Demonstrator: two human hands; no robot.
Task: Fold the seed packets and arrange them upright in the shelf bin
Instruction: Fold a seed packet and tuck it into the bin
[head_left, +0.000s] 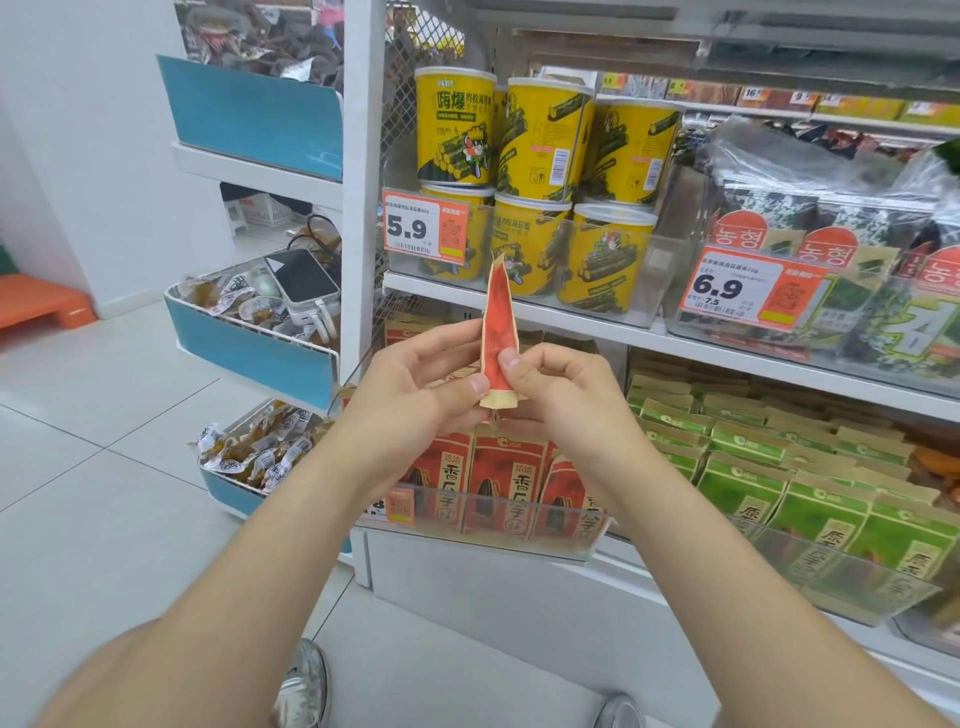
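1. The red seed packet (500, 332) stood upright in the air in front of the shelves, creased lengthwise into a narrow strip, its tip reaching up before the yellow cans (457, 124).
2. Both hands pinched its lower end. The left hand (415, 384) had its thumb pressed on the bottom edge with its fingers curled behind, and the right hand (566, 395) had its thumb on the red face just above, its fingers bent round the back.
3. Directly below the hands sat the clear shelf bin (498, 543), with more red packets (498, 483) standing upright in it.
4. To its right lay rows of green packets (743, 488) in another clear bin.
5. The shelf above carried the cans, an orange price tag (423, 226) and bags of seaweed (831, 234).
6. At the left, blue-fronted baskets (249, 358) held small wrapped snacks; a phone (304, 278) lay in the middle one.
7. The floor (104, 415) was pale tile, with an orange step (36, 306) by the white wall and the person's shoes (304, 686) at the bottom.
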